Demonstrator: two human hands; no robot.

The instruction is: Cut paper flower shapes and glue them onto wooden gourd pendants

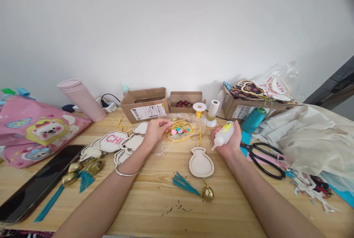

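My left hand [156, 132] is at the plastic bag of yellow cords and colourful beads [181, 129], its thumb and fingers pressed together at the bag's left side; what they pinch is too small to make out. In my right hand [231, 140] lies a white glue bottle [223, 134] with a yellow label, its nozzle pointing down and left. Between my forearms a pouch-shaped wooden pendant [201, 162] rests flat on the table, a yellow cord at its top, a brass bell [208, 193] and a teal tassel [186, 184] below it.
Wooden plaques [113, 141], bells and a black phone [38, 182] lie on the left, beside a pink bag [41, 131] and pink bottle [82, 100]. Cardboard boxes [145, 105] and spools line the wall. Black scissors [267, 160], teal thread [253, 120] and white fabric [309, 138] are on the right.
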